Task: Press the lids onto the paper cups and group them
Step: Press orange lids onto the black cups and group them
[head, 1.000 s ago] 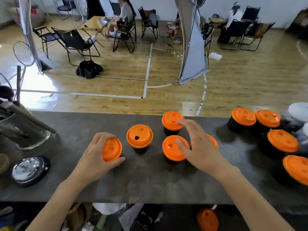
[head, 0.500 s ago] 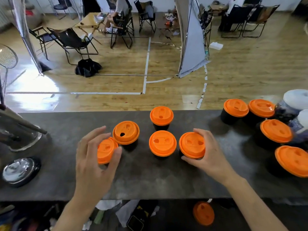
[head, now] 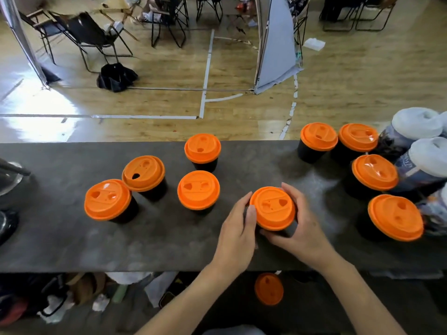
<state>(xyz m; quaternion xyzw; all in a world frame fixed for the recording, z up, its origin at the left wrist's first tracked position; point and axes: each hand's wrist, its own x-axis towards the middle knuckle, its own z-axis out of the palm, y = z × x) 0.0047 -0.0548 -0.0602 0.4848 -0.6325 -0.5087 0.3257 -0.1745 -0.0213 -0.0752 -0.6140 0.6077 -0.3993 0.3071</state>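
The left hand and right hand curl round a black paper cup under its round orange plastic lid. It stands on the dark grey worktop, between the left group of lidded cups and the right group. Squeezing could buckle its thin wall and pop the lid. A hasty slide might topple a neighbour.

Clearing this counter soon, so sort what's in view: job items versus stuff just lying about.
Job: lidded cup, gripped by left hand and right hand; the four left cups; the four right cups.
Lying about: white-topped wrapped rolls; metal vessel at the left edge; folding chairs.
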